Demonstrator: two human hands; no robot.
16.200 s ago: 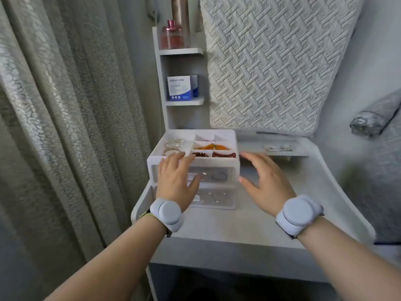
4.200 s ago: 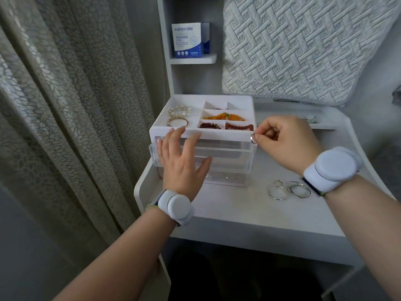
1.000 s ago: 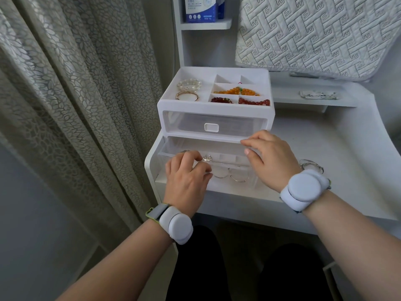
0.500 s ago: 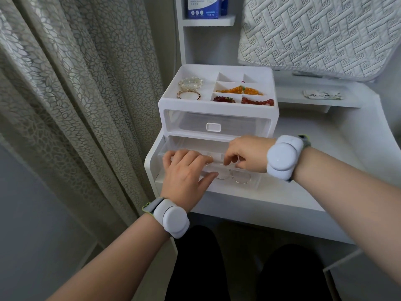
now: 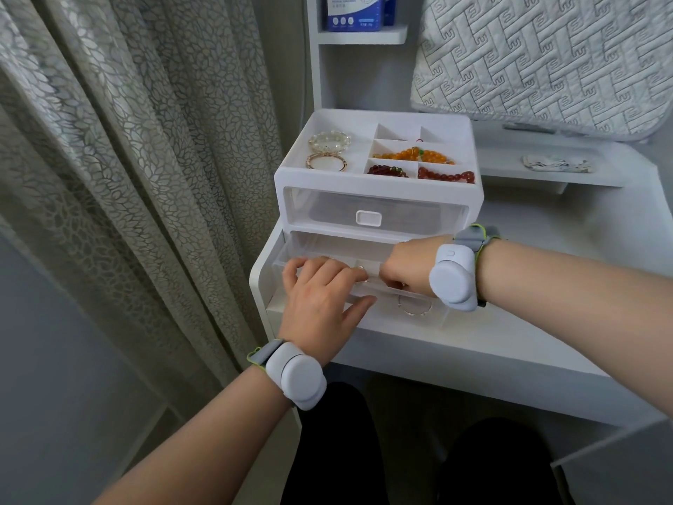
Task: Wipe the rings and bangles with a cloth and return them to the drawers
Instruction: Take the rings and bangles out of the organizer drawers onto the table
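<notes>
A white jewellery box (image 5: 378, 193) stands on the white table (image 5: 473, 344). Its clear lower drawer (image 5: 429, 313) is pulled out towards me. My left hand (image 5: 320, 297) holds the drawer's front wall, fingers over the rim and thumb outside. My right hand (image 5: 408, 267) reaches down into the drawer with curled fingers; its fingertips are hidden. A small ring (image 5: 360, 268) shows between the two hands. A thin bangle (image 5: 415, 308) lies in the drawer's right end. The upper drawer (image 5: 368, 216) is pushed in. A folded patterned cloth (image 5: 557, 164) lies on the back ledge.
The box's top tray holds a pearl bracelet (image 5: 329, 141), a gold bangle (image 5: 326, 162) and orange and red bead strings (image 5: 415, 154). A patterned curtain (image 5: 127, 158) hangs close on the left. A quilted cushion (image 5: 546, 56) leans behind the table. A blue carton (image 5: 355, 10) sits on a shelf.
The lower drawer came out and my right hand swung across from the drawer's right corner into it. My left hand stayed on the drawer front. The bangles on the table are hidden behind my right arm.
</notes>
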